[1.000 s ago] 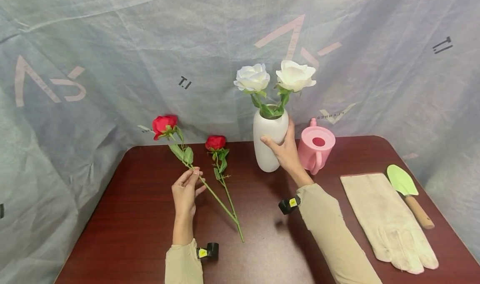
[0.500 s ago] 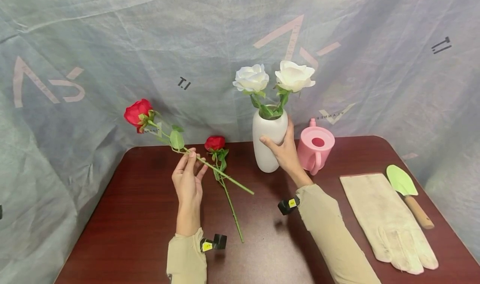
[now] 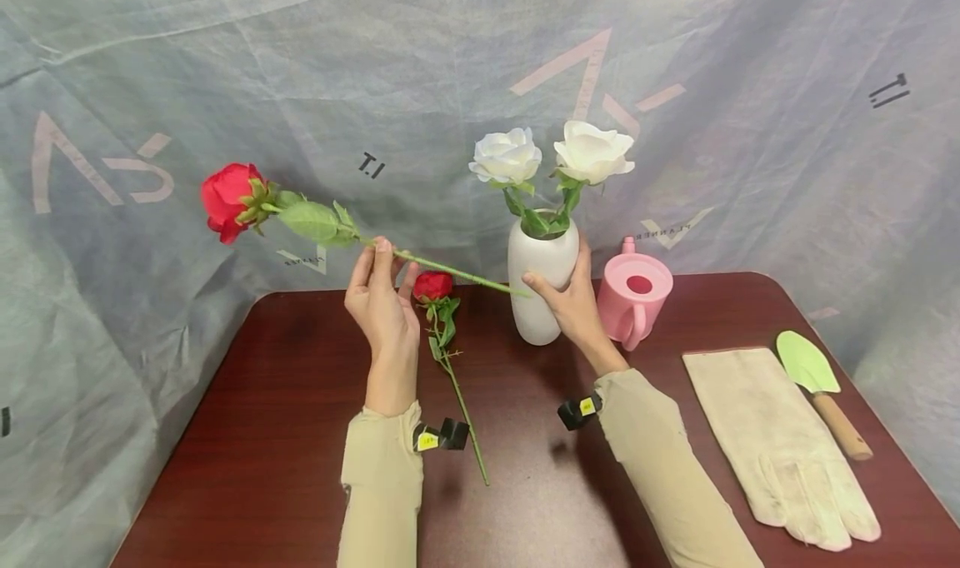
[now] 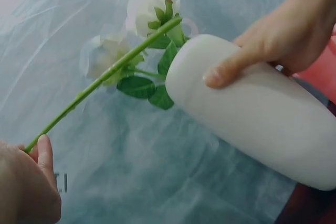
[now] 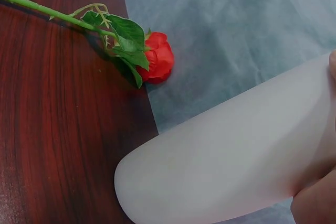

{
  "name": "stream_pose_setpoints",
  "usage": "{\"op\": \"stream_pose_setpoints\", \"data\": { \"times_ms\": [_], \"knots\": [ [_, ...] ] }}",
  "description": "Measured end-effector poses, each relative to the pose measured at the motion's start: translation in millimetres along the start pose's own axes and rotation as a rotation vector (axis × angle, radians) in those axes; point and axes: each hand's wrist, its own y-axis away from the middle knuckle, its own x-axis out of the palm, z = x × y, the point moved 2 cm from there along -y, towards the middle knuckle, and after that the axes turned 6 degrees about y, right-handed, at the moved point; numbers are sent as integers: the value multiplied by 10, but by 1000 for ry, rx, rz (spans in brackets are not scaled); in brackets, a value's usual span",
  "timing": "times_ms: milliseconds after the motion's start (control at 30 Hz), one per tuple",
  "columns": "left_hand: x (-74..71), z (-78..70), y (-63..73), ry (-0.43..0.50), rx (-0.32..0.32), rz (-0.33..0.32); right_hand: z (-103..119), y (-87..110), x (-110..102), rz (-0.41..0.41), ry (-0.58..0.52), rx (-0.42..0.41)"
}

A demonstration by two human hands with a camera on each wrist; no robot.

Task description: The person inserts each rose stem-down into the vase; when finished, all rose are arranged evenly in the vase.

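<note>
My left hand [image 3: 385,314] pinches the stem of a red rose [image 3: 231,200] between thumb and fingers, above the table. The flower points left, and the bare stem end reaches right, overlapping the white vase [image 3: 536,256] in the head view. In the left wrist view, that stem [image 4: 100,81] crosses in front of the white roses. My right hand [image 3: 576,301] grips the vase's right side, thumb across its front. Two white roses [image 3: 506,156] rise from the vase's mouth. A second red rose [image 3: 432,286] lies on the table between the left hand and the vase.
Right of the vase stands a pink watering can [image 3: 636,289]. Pale work gloves [image 3: 772,435] lie on the right of the dark wooden table [image 3: 247,443], beside a green trowel [image 3: 808,361] with a wooden handle. Grey printed cloth [image 3: 420,68] hangs behind the table.
My left hand has raised the red rose and tipped it, so the flower swung up and left while the stem end swung right and up toward the vase. The right hand keeps its hold.
</note>
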Motion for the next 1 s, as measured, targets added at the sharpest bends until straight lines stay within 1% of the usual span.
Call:
{"op": "stream_pose_setpoints", "data": {
  "times_ms": [167,333,467,600,667,733,833,1000],
  "knots": [
    [218,49,-61,24,71,-10,-1,-3,-2,3,-16,1],
    [394,122,-105,18,136,-21,-1,3,-9,4,2,9],
    [484,184,-126,10,208,-28,5,10,-10,6,6,16],
    [533,243,-132,-1,272,3,11,12,-6,11,0,22],
    [545,276,-135,-4,276,22,11,10,-5,13,0,21],
    [554,308,-137,-11,267,30,12,11,-3,14,-1,24],
    [569,358,-125,-28,261,33,11,9,-3,14,-3,25],
    [612,456,-74,-59,276,39,6,6,-6,11,3,27]
  ]
}}
